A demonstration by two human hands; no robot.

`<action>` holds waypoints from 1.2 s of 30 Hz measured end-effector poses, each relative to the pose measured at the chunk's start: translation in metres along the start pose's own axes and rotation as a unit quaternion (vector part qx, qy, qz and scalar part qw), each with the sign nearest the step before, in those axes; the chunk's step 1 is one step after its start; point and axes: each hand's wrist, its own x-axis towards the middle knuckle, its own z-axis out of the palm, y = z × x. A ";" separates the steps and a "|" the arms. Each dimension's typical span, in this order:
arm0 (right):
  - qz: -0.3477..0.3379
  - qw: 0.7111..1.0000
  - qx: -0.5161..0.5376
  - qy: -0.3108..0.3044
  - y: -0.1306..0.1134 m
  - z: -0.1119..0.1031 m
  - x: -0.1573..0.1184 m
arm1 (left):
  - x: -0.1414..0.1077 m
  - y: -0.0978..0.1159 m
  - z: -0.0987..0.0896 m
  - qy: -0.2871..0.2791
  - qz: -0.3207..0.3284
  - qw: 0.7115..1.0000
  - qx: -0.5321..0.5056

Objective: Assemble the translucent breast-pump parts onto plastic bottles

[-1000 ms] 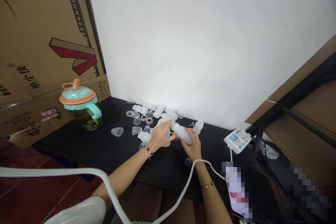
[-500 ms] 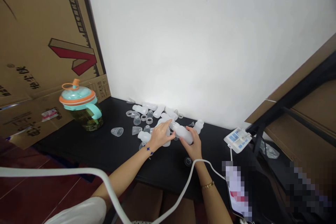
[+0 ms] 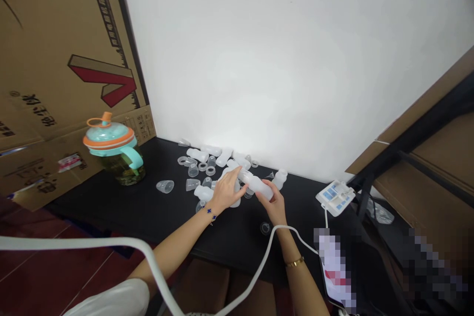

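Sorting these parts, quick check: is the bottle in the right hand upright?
No, tipped: the frosted plastic bottle lies nearly level in the right hand, its end toward the left hand.

This looks like a plain workroom or makeshift packing space rather than a kitchen or living room. Flattened cardboard boxes lean against a bare white wall, and a dark metal rack stands at the right. Plastic bottle parts lie spread across a black table above a red tiled floor.

White sleeve, gold right-wrist bracelet, blue clover marks on left wrist
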 end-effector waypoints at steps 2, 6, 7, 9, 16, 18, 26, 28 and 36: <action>-0.047 0.998 -0.031 0.005 0.001 0.000 -0.002 | 0.000 -0.001 0.001 -0.001 -0.001 1.000 0.000; -0.125 0.987 -0.099 0.012 -0.001 -0.001 -0.003 | 0.000 -0.002 0.001 -0.001 0.002 1.000 0.006; -0.141 0.984 -0.112 0.013 -0.001 -0.001 -0.003 | 0.000 -0.002 0.001 -0.003 0.003 1.000 0.007; -0.163 0.978 -0.128 0.013 -0.002 -0.002 -0.003 | 0.000 -0.002 0.002 -0.005 0.003 1.000 0.009; -0.187 0.973 -0.137 0.006 -0.001 -0.002 -0.002 | 0.000 -0.007 0.006 -0.001 0.010 1.000 0.010; -0.192 0.972 -0.135 0.006 0.000 -0.002 -0.002 | 0.000 -0.007 0.006 0.001 0.010 1.000 0.013; -0.155 0.979 -0.130 -0.006 -0.004 -0.001 -0.004 | 0.000 -0.005 0.006 0.010 0.001 1.000 0.017; -0.108 0.990 -0.095 -0.012 -0.004 -0.001 -0.004 | 0.000 -0.004 0.005 0.015 -0.002 1.000 0.011; 0.144 0.981 0.109 -0.072 0.001 -0.004 0.006 | -0.001 -0.001 0.002 0.033 0.018 0.999 -0.008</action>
